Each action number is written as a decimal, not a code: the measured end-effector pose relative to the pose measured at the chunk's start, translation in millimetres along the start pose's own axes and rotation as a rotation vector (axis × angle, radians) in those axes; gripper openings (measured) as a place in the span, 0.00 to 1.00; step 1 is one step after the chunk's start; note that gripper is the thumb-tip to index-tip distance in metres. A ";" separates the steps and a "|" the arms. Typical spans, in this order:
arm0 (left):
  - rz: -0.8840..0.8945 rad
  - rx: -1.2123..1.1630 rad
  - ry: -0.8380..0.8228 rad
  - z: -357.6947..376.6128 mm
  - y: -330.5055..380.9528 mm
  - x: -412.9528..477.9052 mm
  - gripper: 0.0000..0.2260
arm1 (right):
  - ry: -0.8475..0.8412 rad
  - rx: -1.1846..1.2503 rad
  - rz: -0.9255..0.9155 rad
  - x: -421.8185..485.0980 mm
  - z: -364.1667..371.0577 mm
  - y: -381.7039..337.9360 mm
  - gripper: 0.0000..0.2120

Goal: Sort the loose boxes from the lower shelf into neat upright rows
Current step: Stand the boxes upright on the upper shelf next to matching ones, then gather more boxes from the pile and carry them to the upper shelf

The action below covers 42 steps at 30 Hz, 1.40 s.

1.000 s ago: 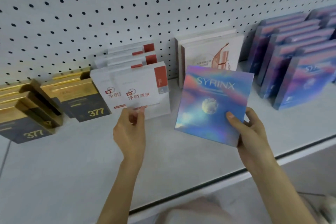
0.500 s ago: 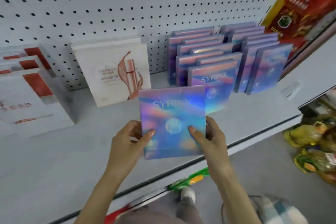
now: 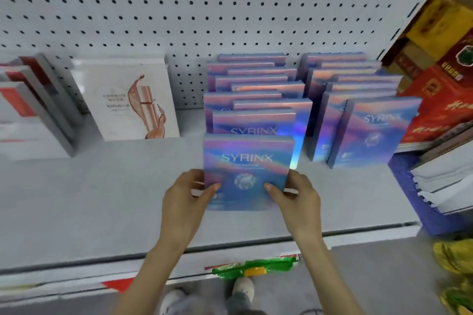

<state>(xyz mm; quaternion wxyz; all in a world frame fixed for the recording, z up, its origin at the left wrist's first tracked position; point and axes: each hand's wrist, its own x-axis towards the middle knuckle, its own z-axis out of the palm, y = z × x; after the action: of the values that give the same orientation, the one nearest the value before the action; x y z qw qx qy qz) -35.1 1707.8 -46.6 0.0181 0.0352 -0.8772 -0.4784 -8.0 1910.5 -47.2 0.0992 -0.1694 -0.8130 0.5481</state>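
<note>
Now holds a holographic SYRINX box [image 3: 247,171] upright just in front of the left SYRINX row [image 3: 256,100], printed face toward the camera. Grips it with both hands: left hand [image 3: 184,202] on the left edge, right hand [image 3: 299,202] on the right edge, thumbs on the lower front, other fingers hidden behind. Cannot tell about the bottom edge: resting on the shelf [image 3: 76,199] already, or just above it.

One second ago carried this box in the right hand only, far to the left of the row, with the left hand at the white and red boxes [image 3: 30,115]. Half a second ago took it in both hands, well in front of the row and in the air.

Means, as a judgement, almost finished with this box: needs only to slide it back against the row and to let go. Beside the row, on its right, a second SYRINX row [image 3: 363,110]; on its left, a white box with a pink swirl [image 3: 125,102].
</note>
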 end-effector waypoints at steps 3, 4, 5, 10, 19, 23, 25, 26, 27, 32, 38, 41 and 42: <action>-0.032 0.013 0.061 7.2 4.0 3.8 0.11 | 0.007 -0.016 -0.021 14.2 3.8 -2.4 0.16; -0.040 0.016 0.074 8.6 5.1 5.8 0.11 | 0.021 -0.005 -0.026 18.0 5.2 -2.8 0.17; -0.046 0.018 0.085 9.8 6.3 8.0 0.10 | 0.039 -0.003 -0.035 21.4 7.2 -2.4 0.18; -0.074 -0.006 0.129 14.2 6.8 11.2 0.07 | 0.140 -0.023 -0.017 26.1 14.3 1.1 0.21; -0.123 -0.021 0.033 12.5 -0.5 6.7 0.09 | 0.099 -0.052 0.146 21.2 17.0 1.6 0.18; -0.131 -0.132 0.042 -10.4 -6.4 -17.6 0.14 | 0.187 0.007 0.118 -1.4 23.2 0.5 0.15; -0.137 -0.178 0.042 -30.5 -16.8 -40.1 0.15 | 0.243 0.077 0.110 -24.2 32.6 -5.5 0.17; -0.137 -0.201 0.043 -43.0 -24.6 -53.2 0.14 | 0.259 0.105 0.107 -38.1 39.6 -9.5 0.19; -0.139 -0.221 0.046 -56.8 -33.5 -66.5 0.13 | 0.267 0.125 0.101 -53.3 48.4 -13.5 0.19; -0.163 -0.247 0.074 -140.1 -96.4 -132.9 0.10 | 0.068 0.129 0.032 -145.5 116.7 -39.1 0.19; -0.258 -0.218 0.173 -254.8 -182.8 -210.4 0.06 | -0.453 0.017 -0.024 -263.3 240.3 -65.6 0.22; -0.341 -0.194 0.284 -307.3 -220.9 -245.8 0.07 | -0.641 -0.072 -0.086 -299.7 286.3 -86.9 0.28; -0.359 -0.181 0.324 -323.5 -231.7 -254.2 0.08 | -0.698 -0.101 -0.109 -306.1 297.7 -96.6 0.29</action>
<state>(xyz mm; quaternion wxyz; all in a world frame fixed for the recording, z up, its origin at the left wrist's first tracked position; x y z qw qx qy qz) 249.8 1331.7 -65.8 0.0762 0.2648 -0.7962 -0.5386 155.1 1504.6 -63.4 -0.1639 0.0670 -0.8317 0.5261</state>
